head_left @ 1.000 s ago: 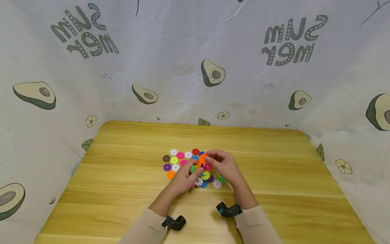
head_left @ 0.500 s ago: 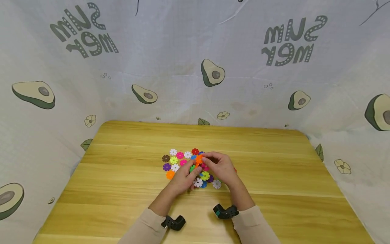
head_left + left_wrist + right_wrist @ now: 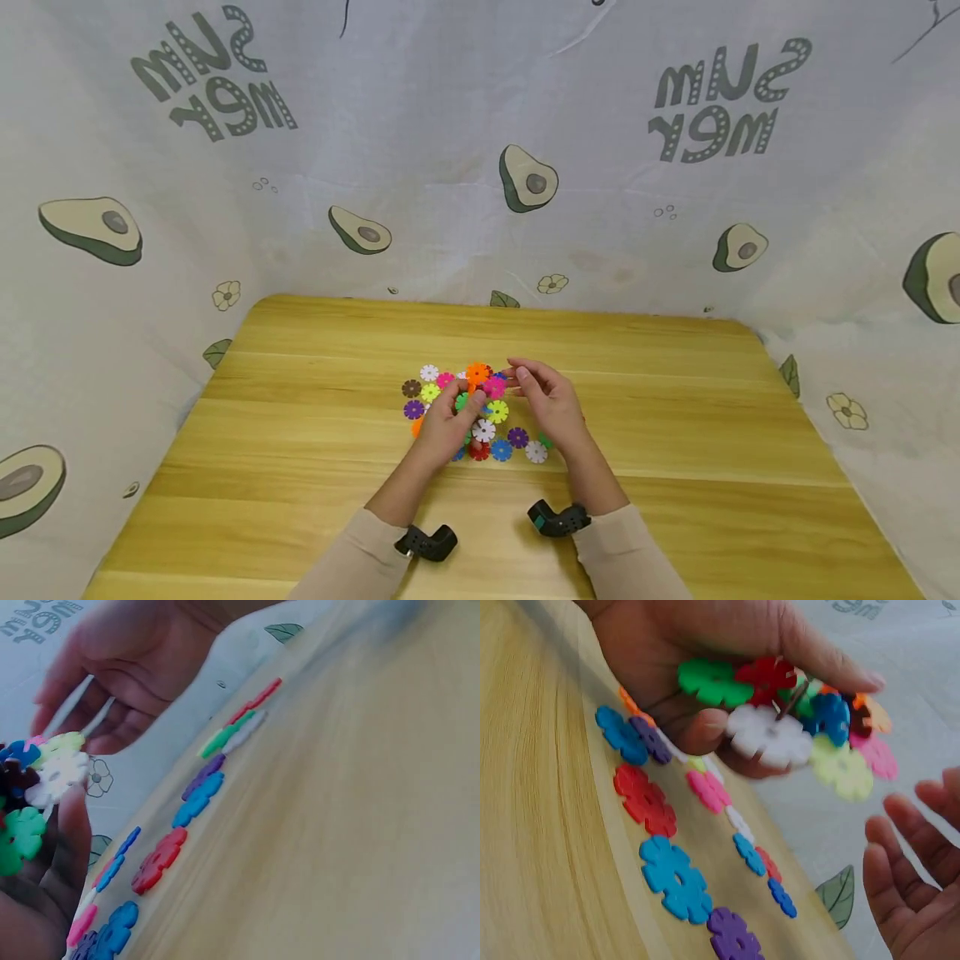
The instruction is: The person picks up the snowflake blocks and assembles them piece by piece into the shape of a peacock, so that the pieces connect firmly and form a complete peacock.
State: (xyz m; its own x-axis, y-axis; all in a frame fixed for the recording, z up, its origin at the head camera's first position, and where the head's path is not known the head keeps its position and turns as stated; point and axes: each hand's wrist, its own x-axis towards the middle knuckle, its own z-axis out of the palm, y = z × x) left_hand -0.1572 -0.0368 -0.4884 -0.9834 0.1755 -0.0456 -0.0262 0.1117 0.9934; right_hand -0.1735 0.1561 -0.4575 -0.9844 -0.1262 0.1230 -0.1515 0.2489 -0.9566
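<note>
Plastic snowflake discs locked into a many-coloured cluster [image 3: 795, 720] sit lifted above the wooden table [image 3: 675, 400], pinched in my left hand [image 3: 442, 425]. My right hand [image 3: 551, 400] hovers beside it, fingers relaxed, holding nothing. I judge a loose grip could let the white disc [image 3: 769, 735] pop off onto the flat discs [image 3: 667, 877] below.

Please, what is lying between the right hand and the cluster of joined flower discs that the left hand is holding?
Nothing: between the right hand and the flower-disc cluster in the left hand is only an open gap, shown in the right wrist view.
</note>
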